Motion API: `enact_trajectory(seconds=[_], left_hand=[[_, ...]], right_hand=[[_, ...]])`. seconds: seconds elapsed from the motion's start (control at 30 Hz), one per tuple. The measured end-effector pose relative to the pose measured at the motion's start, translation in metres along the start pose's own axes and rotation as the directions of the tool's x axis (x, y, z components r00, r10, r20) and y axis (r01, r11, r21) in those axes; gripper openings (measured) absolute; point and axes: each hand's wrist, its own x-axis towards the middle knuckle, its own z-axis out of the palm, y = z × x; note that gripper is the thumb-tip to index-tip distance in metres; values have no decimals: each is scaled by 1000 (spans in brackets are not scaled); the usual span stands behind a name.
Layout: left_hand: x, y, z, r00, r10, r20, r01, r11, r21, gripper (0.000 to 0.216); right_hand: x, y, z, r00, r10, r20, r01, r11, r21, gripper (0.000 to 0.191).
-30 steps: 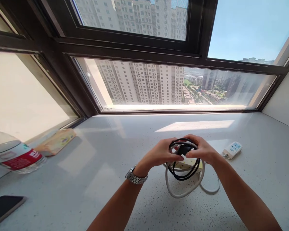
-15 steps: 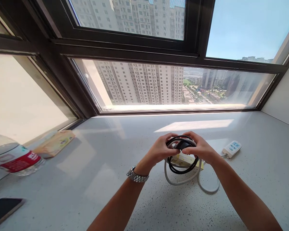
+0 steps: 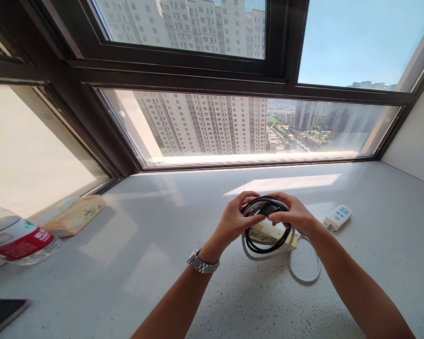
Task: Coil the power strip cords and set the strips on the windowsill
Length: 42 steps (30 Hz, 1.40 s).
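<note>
Both hands meet over a pale speckled windowsill counter (image 3: 233,301). My left hand (image 3: 235,219), a metal watch on its wrist, and my right hand (image 3: 295,217) are closed on the top of a coil of black cable (image 3: 266,247) bundled with a white cable (image 3: 257,255). A black plug shows between the fingertips. Under the coil lies a cream and yellow power strip (image 3: 265,234). One white cable loop (image 3: 305,278) trails on the counter to the right.
A small white remote-like switch (image 3: 338,217) lies right of the hands. At the left are a plastic water bottle with a red label (image 3: 17,240), a yellowish packet (image 3: 74,215) and a dark phone (image 3: 2,314). Dark window frames stand behind, a white wall at right.
The white cable loop that hung below the coil has been drawn up tighter against the black coil. Both hands stayed on the bundle and shifted slightly.
</note>
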Motion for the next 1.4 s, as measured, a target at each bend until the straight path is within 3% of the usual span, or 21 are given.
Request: enact_trajectory(seconds=[0.13,0.3,0.4,0.53,0.73,0.87,0.97,1.07,1.13,1.23,1.33,1.4], left_hand=[[0,1,-1,998,-64,19,64,998,7,48],[2,-8,-3,995,-83,56,74,986,151,34],[2,-13,-2,997,-70,-14,72,956,286,32],[2,-14,3,989,-8,-148,62,928,367,31],[6,-19,9,927,44,-372,64,960,273,34],[9,-21,11,882,-2,-471,10,1000,13,37],[9,-20,12,900,-11,-435,-78,979,-188,41],[8,-19,12,934,14,-356,-135,938,-318,41],[8,-18,12,952,20,-307,-140,916,-376,42],[7,-19,10,969,9,-247,-111,909,-402,45],[6,-19,5,986,-12,-166,-51,929,-367,50],[5,-17,2,996,-11,-85,-17,947,-322,57]], right_hand=[[-1,-2,3,1000,5,-11,-5,1000,-25,52],[-9,-11,14,992,-79,-103,47,958,-283,40],[-13,-13,18,981,-147,-127,83,908,-411,33],[-15,-11,22,949,-264,-171,169,886,-432,30],[-22,-5,40,889,-370,-270,229,870,-437,34],[-20,2,50,879,-331,-345,197,908,-370,35],[-12,5,45,914,-148,-378,95,983,-155,46],[-5,3,32,972,62,-229,-57,998,26,61],[-4,0,24,983,139,-123,-128,988,91,72],[-3,-4,16,990,138,-43,-131,982,135,74],[-2,-3,13,998,50,27,-54,987,153,58],[1,2,13,1000,22,-6,-21,983,184,52]])
